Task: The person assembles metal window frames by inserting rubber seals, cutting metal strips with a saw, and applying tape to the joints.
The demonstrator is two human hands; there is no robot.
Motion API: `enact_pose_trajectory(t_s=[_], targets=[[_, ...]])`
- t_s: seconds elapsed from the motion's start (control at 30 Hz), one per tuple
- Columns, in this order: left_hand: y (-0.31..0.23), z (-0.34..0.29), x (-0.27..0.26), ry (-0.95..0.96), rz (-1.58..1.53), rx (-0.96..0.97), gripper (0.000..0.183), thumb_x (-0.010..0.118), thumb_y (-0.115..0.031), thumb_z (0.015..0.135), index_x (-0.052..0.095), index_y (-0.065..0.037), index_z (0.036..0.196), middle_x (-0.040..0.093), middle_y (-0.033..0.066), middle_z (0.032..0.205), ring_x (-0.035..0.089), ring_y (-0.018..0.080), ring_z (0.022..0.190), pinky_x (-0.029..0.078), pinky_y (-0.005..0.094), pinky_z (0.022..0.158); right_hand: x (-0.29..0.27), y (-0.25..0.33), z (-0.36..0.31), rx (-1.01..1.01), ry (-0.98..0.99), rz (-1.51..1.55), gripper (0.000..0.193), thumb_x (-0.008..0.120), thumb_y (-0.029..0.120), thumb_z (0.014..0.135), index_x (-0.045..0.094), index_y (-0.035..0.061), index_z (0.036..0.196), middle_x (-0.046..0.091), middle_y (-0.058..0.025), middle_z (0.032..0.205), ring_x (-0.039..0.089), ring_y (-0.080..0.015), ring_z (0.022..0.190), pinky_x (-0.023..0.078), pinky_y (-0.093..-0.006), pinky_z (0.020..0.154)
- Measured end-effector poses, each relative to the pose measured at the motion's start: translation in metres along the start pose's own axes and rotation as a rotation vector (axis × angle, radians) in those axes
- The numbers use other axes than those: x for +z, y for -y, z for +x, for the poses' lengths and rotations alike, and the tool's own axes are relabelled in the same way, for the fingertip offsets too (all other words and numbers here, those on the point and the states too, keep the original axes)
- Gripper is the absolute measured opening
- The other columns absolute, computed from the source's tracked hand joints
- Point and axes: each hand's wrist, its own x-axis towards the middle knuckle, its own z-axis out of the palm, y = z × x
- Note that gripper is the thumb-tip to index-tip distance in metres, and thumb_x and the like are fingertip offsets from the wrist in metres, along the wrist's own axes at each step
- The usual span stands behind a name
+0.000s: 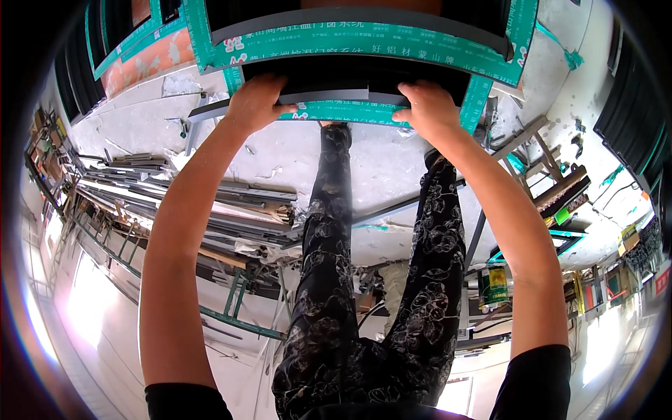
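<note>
A window frame [350, 110] in printed green protective film lies across the top middle, with a dark opening inside it. My left hand [253, 105] is closed round its near bar toward the left, fingers over the dark inner edge and thumb on the near side. My right hand [430, 105] grips the same bar farther right, its thumb on the green film. Between both hands a dark grey strip [329, 94] runs along the bar. Just beyond stands a larger green-filmed frame [378, 40] with a dark grey curved-looking edge. Most of my fingertips are hidden.
Long metal profiles [245, 203] lie heaped on the floor at left, near a green metal stand [238, 315]. At right are a wooden trestle [549, 157] and a green can [495, 285]. Dark frames [633, 105] lean at far right; more filmed frames [126, 42] stand upper left.
</note>
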Motion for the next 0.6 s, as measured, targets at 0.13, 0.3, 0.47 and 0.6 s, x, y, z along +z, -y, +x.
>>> enact_pose_trajectory(t_s=[0.13,0.3,0.47,0.6], targets=[[-0.015,-0.010,0.009,-0.070,-0.084,-0.105,0.055,0.082,-0.023,0.067,0.062,-0.009,0.117,0.062,0.0140,0.107,0.061,0.0334,0.096,0.053,0.0435,0.082,-0.004,0.010,-0.008,0.029,-0.051,-0.143,0.041,0.081,0.029,0.066,0.065,0.0068,0.097,0.064,-0.0133,0.090,0.063,-0.0328,0.091,0.052,-0.0441,0.077],[-0.049,-0.034,0.002,-0.266,-0.005,-0.115,0.072,0.078,-0.006,0.064,0.054,-0.013,0.131,0.057,0.0144,0.121,0.055,0.0335,0.114,0.040,0.0459,0.107,0.016,0.022,-0.033,-0.127,-0.457,-0.265,0.053,0.077,0.021,0.066,0.059,0.0100,0.115,0.057,-0.0084,0.097,0.055,-0.0269,0.097,0.044,-0.0440,0.089],[-0.037,-0.005,0.002,-0.125,-0.025,-0.018,0.062,0.081,-0.022,0.068,0.057,-0.010,0.124,0.059,0.0144,0.110,0.057,0.0322,0.108,0.045,0.0443,0.099,0.015,0.010,-0.025,-0.060,-0.216,-0.213,0.072,0.080,0.012,0.056,0.055,0.0122,0.125,0.057,-0.0107,0.110,0.054,-0.0279,0.104,0.040,-0.0455,0.097],[-0.015,0.013,0.000,0.118,-0.110,0.001,0.057,0.075,-0.042,0.075,0.059,-0.006,0.117,0.060,0.0169,0.108,0.057,0.0345,0.107,0.049,0.0455,0.089,0.017,0.013,-0.027,-0.048,-0.361,-0.213,0.066,0.075,0.009,0.062,0.057,0.0147,0.125,0.056,-0.0113,0.114,0.053,-0.0289,0.108,0.039,-0.0473,0.100]])
